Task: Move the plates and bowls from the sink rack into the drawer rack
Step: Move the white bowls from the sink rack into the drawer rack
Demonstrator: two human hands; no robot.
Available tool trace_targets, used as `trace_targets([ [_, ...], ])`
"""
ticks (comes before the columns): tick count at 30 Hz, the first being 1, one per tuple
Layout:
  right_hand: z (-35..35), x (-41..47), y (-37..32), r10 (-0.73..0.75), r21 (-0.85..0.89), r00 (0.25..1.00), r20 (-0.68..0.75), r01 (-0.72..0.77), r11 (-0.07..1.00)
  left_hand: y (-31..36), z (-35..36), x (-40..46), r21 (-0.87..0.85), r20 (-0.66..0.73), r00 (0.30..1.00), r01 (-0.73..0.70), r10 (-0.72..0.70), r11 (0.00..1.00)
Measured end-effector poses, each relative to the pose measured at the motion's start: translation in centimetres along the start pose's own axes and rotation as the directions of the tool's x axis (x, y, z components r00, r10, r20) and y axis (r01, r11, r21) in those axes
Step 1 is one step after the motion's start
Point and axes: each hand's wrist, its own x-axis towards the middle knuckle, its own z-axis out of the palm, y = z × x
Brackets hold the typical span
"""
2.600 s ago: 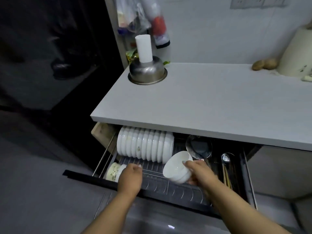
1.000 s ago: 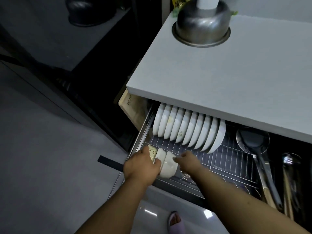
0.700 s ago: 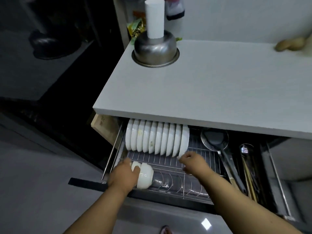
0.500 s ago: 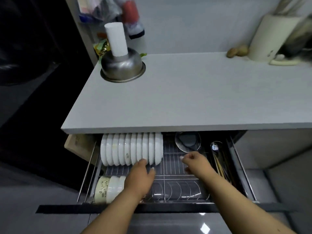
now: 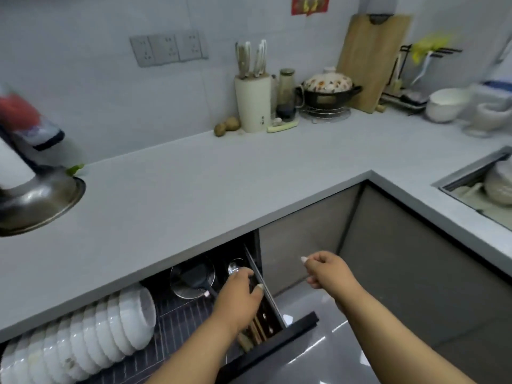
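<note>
The drawer rack (image 5: 177, 320) stands pulled out under the grey counter, with a row of white bowls (image 5: 91, 331) on edge along its left side. My left hand (image 5: 239, 296) hovers over the drawer's right end, fingers loosely curled and holding nothing. My right hand (image 5: 328, 273) is lifted clear of the drawer in front of the grey cabinet door, also holding nothing. At the far right the sink (image 5: 476, 184) holds white dishes (image 5: 498, 187).
A skimmer (image 5: 192, 277) and utensils (image 5: 257, 328) lie in the drawer's right part. A steel bowl (image 5: 36, 200) sits upside down at the counter's left. A knife block (image 5: 252, 102), clay pot (image 5: 327, 91), cutting board (image 5: 372, 59) and white bowls (image 5: 446, 103) line the back.
Both hands have left the rack and moved right; the view has swung right toward the sink. The bowl carried earlier now lies in the drawer.
</note>
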Motion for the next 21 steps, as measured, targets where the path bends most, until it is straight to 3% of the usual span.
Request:
trace_targets([
  [13, -25.4, 4.5, 4.0, 0.087, 0.185, 0.965, -0.248, -0.041, 0.982, 20.3, 15.8, 7.5, 0.126, 0.198, 0.949, -0.274, 0.247, 0.953],
  [21, -34.2, 4.4, 5.9, 0.148, 0.248, 0.914, -0.378, -0.054, 0.967, 28.9, 21.9, 10.2, 0.14, 0.301, 0.881, -0.421, 0.366, 0.896],
])
